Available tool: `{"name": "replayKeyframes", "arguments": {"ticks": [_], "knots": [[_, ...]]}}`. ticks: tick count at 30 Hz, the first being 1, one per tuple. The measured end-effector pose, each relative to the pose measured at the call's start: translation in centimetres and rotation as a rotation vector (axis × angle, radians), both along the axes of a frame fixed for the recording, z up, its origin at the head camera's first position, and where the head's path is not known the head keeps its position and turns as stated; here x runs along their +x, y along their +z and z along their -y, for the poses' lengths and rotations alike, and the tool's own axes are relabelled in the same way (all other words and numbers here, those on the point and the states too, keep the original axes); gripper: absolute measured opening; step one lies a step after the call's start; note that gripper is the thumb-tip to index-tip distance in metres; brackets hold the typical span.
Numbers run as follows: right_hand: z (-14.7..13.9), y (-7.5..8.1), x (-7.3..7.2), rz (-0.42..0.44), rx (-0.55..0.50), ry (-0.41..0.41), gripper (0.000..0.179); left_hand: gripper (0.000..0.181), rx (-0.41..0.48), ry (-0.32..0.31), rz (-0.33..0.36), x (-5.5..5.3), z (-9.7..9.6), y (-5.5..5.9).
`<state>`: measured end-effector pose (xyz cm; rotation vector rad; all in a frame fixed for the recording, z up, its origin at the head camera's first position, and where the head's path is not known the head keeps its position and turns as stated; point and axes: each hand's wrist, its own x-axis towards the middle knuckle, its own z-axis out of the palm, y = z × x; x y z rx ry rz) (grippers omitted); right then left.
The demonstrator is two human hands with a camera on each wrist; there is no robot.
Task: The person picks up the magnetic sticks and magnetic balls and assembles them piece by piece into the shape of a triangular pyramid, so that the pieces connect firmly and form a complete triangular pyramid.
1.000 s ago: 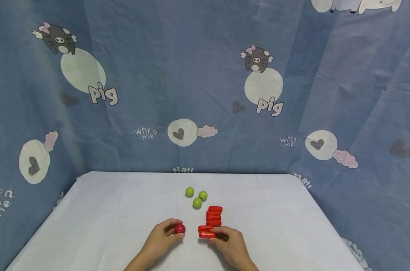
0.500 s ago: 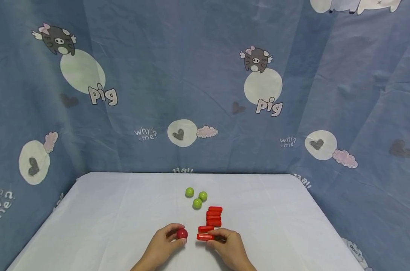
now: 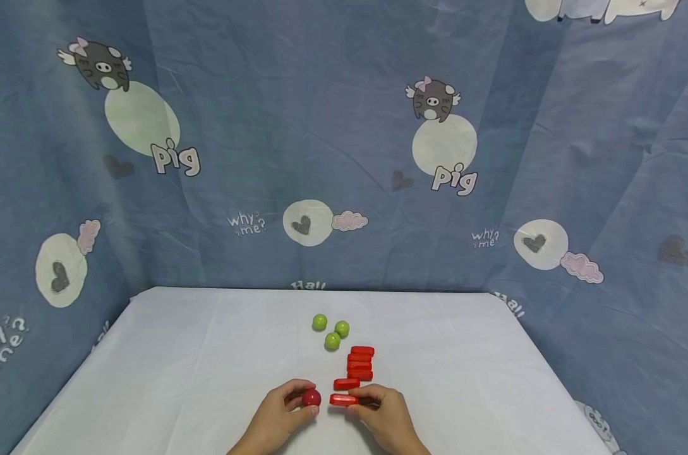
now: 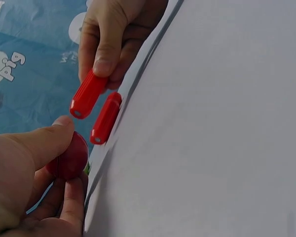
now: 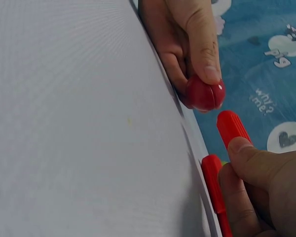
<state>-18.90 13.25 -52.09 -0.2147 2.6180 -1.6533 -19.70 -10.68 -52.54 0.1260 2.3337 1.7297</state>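
Observation:
My left hand (image 3: pixel 272 414) pinches a dark red ball (image 3: pixel 311 397) between thumb and fingers; a seam line shows on it in the right wrist view. Facing it from the right, my right hand (image 3: pixel 388 414) grips one end of a short red ridged plastic stick (image 3: pixel 342 399). Its free end, which has a small hole (image 4: pixel 78 113) in the left wrist view, points at the ball across a narrow gap. Just beyond lies a matching red stick (image 3: pixel 346 383) on the white-covered table. The palm sides of both hands are hidden in the head view.
Several more red sticks (image 3: pixel 359 366) lie in a close row farther back on the table (image 3: pixel 230 341). Behind them sit three green balls (image 3: pixel 332 341). A blue printed cloth (image 3: pixel 344 145) hangs round the back and sides of the table.
My left hand has carried the dark red ball to the right and nearer the body. My right hand has drawn its stick slightly nearer, away from the stick beyond. The ball-to-stick gap has narrowed.

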Motion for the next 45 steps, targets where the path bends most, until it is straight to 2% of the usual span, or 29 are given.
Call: {"name": "replayKeyframes", "arguments": {"ticks": [6,15,21,32,39,45], "knots": [[0.0,0.0,0.1,-0.013,-0.01,0.01,0.027,0.049,-0.031,0.004,0.01,0.0,-0.3,0.2],[0.0,0.0,0.2,-0.012,0.025,0.013,0.026,0.049,-0.026,-0.008,0.024,0.1,-0.5,-0.1],[0.0,-0.1,0.2,-0.035,0.013,0.032,0.026,0.048,-0.032,-0.002,0.016,0.1,-0.7,-0.2],[0.1,-0.1,0.3,-0.023,-0.012,0.056,0.027,0.046,-0.045,0.004,0.032,0.1,-0.9,-0.2],[0.1,-0.1,0.3,-0.025,-0.008,0.075,0.028,0.046,-0.066,0.012,0.067,0.1,-1.1,-0.1],[0.2,-0.1,0.3,-0.016,-0.001,0.068,0.027,0.046,-0.059,0.014,0.059,0.0,-1.2,-0.1]]}}
